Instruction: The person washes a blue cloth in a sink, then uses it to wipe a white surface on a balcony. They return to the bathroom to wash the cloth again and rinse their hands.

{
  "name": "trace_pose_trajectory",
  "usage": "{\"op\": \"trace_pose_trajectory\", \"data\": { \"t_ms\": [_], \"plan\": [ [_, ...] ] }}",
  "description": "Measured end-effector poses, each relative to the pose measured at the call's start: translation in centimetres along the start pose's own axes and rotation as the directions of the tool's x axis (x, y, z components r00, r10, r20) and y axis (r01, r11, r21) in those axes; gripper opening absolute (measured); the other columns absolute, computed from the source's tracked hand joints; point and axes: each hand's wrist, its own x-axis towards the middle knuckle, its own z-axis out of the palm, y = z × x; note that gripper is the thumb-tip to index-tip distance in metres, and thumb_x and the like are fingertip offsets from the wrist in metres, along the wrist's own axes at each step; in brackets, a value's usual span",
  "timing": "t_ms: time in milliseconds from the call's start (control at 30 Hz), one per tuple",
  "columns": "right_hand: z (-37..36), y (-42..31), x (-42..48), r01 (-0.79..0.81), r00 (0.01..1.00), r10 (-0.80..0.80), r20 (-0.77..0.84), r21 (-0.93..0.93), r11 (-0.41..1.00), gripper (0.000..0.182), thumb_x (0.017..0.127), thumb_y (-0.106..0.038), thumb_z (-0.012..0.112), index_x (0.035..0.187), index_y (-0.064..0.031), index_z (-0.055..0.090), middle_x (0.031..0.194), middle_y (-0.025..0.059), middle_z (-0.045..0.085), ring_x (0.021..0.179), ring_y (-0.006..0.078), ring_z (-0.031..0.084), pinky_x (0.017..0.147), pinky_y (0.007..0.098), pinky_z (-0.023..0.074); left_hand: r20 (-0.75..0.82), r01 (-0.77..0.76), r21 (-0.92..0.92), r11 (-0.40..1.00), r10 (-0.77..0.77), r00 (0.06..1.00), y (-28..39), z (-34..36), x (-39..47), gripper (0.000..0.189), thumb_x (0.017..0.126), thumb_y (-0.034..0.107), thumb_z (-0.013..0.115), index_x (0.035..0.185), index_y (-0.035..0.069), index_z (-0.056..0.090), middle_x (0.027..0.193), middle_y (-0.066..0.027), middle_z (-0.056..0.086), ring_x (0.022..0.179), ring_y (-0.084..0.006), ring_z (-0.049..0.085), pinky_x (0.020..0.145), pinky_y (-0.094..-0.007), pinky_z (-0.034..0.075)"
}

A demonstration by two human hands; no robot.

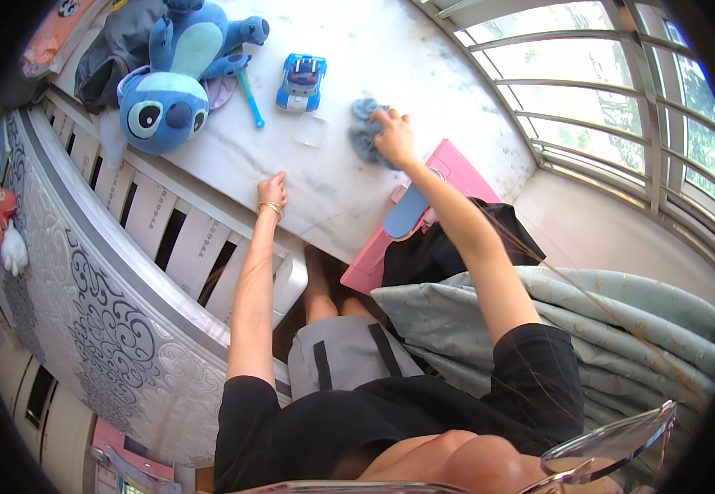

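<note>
My right hand (394,137) rests on a crumpled blue-grey cloth (365,133) on the white marble-patterned ledge (332,185), its fingers bent over the cloth's right side. With its fingers curled in, my left hand (273,189) rests at the ledge's near left edge and holds nothing that shows. Beyond the hands stands a blue and white toy car (302,83), with a small clear plastic piece (311,131) just below it. To the left lie a blue plush toy (178,92) and a thin blue plastic stick (250,99).
At the right are a pink folding table or board (363,272) with a blue oval part (406,213), black fabric (419,259) and a pale green curtain (610,309). A barred window (579,86) borders the ledge. A patterned mattress (116,309) stands over bed slats (150,210) at the left.
</note>
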Motion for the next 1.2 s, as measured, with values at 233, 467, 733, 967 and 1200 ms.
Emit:
{"op": "trace_pose_trajectory", "data": {
  "t_ms": [233,467,733,967,1200],
  "plan": [
    [4.0,-6.7,-10.7,-0.187,0.982,0.182,0.05,0.141,0.972,0.032,0.06,-0.001,0.056,0.086,-0.0193,0.058,0.094,0.0106,0.052,0.088,0.0385,0.046,0.069,0.0437,0.0467,0.04,-0.017,-0.017,1.0,0.018,0.999,0.1,0.1,0.3,0.041,0.082,0.016,0.056,0.05,0.013,0.031,0.041,0.0032,0.027,0.03,-0.0084,0.022,0.031,-0.0257,0.012],
    [6.9,-13.7,-21.2,-0.374,0.915,0.293,0.278,0.31,0.874,0.031,0.061,-0.001,0.057,0.085,-0.0199,0.058,0.095,0.0087,0.051,0.095,0.0352,0.046,0.075,0.0428,0.0461,0.107,0.006,0.025,1.0,-0.008,0.994,-0.1,-0.6,0.2,0.044,0.085,0.022,0.054,0.05,0.016,0.029,0.041,0.0051,0.024,0.03,-0.0086,0.02,0.03,-0.0252,0.012],
    [8.2,-8.5,-20.4,-0.695,0.71,0.155,0.687,0.719,0.003,0.031,0.064,0.005,0.054,0.091,-0.0103,0.058,0.081,0.0076,0.056,0.071,0.0189,0.057,0.06,0.0293,0.0474,0.256,-0.003,0.026,1.0,-0.003,0.967,-1.6,-1.8,-5.0,0.046,0.088,0.034,0.05,0.052,0.016,0.028,0.044,0.0041,0.027,0.035,-0.0082,0.024,0.032,-0.0231,0.015],
    [1.1,-9.4,-23.6,-0.623,0.718,-0.197,0.667,0.49,-0.61,0.05,0.061,0.009,0.048,0.107,-0.0095,0.048,0.097,0.01,0.054,0.089,0.0233,0.055,0.074,0.034,0.0501,0.368,0.11,-0.2,0.974,-0.029,0.929,-3.8,-6.9,-15.0,0.047,0.092,0.035,0.04,0.051,0.015,0.027,0.043,0.0026,0.023,0.035,-0.01,0.022,0.033,-0.0241,0.016],
    [-3.8,-10.9,-29.8,-0.512,0.852,-0.04,0.521,0.816,-0.269,0.043,0.059,0.01,0.051,0.098,-0.008,0.054,0.091,0.0042,0.053,0.082,0.0152,0.054,0.07,0.0267,0.0475,0.361,0.035,-0.13,0.991,0.015,0.932,-6.4,-9.3,-26.2,0.046,0.093,0.034,0.041,0.053,0.015,0.027,0.046,0.0039,0.023,0.038,-0.0072,0.019,0.034,-0.0219,0.016]
  ]
}}
